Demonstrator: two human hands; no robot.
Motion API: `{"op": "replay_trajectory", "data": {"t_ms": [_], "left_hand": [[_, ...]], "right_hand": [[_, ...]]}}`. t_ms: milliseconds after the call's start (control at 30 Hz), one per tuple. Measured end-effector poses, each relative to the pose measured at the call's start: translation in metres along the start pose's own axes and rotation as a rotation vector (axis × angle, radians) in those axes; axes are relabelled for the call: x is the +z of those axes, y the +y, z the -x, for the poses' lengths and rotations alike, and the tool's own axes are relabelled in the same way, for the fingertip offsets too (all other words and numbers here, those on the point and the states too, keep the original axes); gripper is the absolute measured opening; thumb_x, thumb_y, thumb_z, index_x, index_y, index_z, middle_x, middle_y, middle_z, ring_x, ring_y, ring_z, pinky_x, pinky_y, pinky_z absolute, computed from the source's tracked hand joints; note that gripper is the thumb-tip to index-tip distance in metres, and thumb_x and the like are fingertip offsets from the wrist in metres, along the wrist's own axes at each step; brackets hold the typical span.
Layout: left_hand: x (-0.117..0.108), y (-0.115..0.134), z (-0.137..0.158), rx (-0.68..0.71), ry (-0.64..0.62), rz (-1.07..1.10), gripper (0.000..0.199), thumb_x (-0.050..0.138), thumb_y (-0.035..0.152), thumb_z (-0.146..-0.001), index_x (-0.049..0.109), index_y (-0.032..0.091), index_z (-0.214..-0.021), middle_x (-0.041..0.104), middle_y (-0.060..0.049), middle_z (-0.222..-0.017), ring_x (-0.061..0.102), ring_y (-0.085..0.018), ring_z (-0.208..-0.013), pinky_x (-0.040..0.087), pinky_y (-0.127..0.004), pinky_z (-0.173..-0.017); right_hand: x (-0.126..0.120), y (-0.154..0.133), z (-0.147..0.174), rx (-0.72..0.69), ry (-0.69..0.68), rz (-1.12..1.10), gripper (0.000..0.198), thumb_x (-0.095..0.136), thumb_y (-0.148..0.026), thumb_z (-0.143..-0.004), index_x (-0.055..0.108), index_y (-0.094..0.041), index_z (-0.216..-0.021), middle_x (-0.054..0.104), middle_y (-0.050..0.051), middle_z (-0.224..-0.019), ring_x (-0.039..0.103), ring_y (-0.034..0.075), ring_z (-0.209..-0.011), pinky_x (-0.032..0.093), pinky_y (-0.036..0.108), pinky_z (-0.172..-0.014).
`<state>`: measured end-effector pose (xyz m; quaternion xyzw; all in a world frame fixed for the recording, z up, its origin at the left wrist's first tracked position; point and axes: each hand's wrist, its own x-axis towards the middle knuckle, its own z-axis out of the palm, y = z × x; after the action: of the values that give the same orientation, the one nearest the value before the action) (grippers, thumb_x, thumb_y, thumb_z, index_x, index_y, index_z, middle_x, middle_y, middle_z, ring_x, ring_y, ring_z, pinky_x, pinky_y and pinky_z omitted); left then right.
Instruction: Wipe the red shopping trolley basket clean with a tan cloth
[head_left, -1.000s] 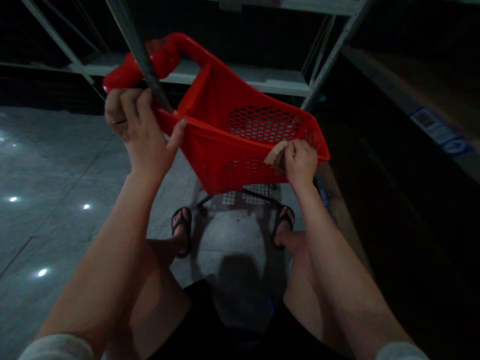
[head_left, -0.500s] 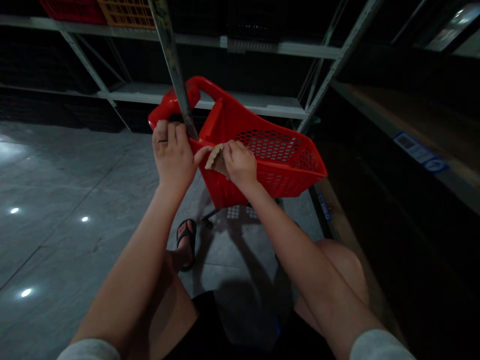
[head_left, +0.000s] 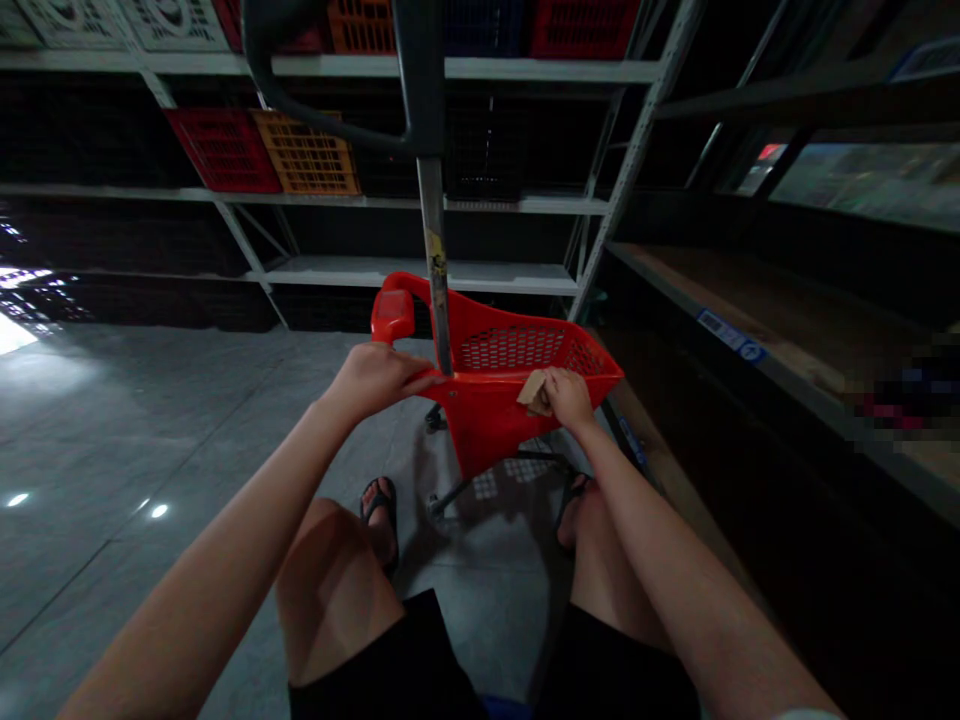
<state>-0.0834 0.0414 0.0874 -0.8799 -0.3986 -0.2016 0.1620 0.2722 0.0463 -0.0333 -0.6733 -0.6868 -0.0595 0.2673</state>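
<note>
Grey floor (head_left: 225,440), one red cart (head_left: 487,425), two hands (head_left: 375,380) (head_left: 568,398)

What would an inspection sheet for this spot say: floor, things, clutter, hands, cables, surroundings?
Surface: grey floor, bright reflections at left.
Things: red cart, with a pole rising at its near rim; brown scrap, material unclear.
Clutter: blurred shape on the right-hand shelf; cannot tell what.
Left hand: at the cart's rim beside the pole.
Right hand: holds the scrap at the near rim.
Cables: nothing seen.
Surroundings: white rack with crates ahead; dim light.
</note>
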Motion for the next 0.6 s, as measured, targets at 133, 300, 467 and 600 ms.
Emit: {"op": "replay_trajectory", "data": {"t_ms": [133, 300, 467, 600], "left_hand": [[0.001, 0.031, 0.016, -0.009, 0.069, -0.216, 0.048, 0.047, 0.053, -0.105, 0.079, 0.023, -0.085, 0.075, -0.007, -0.073, 0.070, -0.023, -0.070, 0.039, -0.035, -0.064], [-0.001, 0.066, 0.031, -0.036, 0.125, -0.223, 0.051, 0.047, 0.050, -0.106, 0.076, 0.020, -0.077, 0.073, -0.008, -0.069, 0.069, -0.023, -0.067, 0.036, -0.035, -0.062], [-0.009, 0.081, 0.036, -0.110, 0.123, -0.206, 0.057, 0.038, 0.050, -0.109, 0.075, 0.019, -0.077, 0.073, -0.010, -0.069, 0.069, -0.025, -0.067, 0.035, -0.036, -0.063], [-0.011, 0.093, 0.038, -0.156, 0.130, -0.184, 0.058, 0.035, 0.045, -0.110, 0.075, 0.018, -0.077, 0.073, -0.011, -0.069, 0.069, -0.024, -0.067, 0.036, -0.036, -0.063]], "right_hand": [[-0.006, -0.025, 0.013, -0.027, 0.044, -0.052, 0.037, 0.032, -0.019, -0.102, 0.065, -0.019, -0.086, 0.074, 0.012, -0.091, 0.064, 0.024, -0.090, 0.040, 0.036, -0.100], [-0.014, -0.098, 0.034, -0.089, 0.074, -0.139, 0.040, 0.028, -0.025, -0.107, 0.064, -0.022, -0.090, 0.074, 0.008, -0.093, 0.066, 0.021, -0.089, 0.045, 0.030, -0.086], [-0.032, -0.166, 0.046, -0.067, 0.130, -0.382, 0.051, 0.022, -0.039, -0.110, 0.067, -0.022, -0.096, 0.076, 0.009, -0.101, 0.069, 0.020, -0.095, 0.046, 0.028, -0.081], [-0.039, -0.187, 0.050, 0.068, 0.188, -0.567, 0.054, 0.020, -0.043, -0.109, 0.069, -0.023, -0.098, 0.076, 0.010, -0.098, 0.070, 0.022, -0.092, 0.048, 0.031, -0.081]]}}
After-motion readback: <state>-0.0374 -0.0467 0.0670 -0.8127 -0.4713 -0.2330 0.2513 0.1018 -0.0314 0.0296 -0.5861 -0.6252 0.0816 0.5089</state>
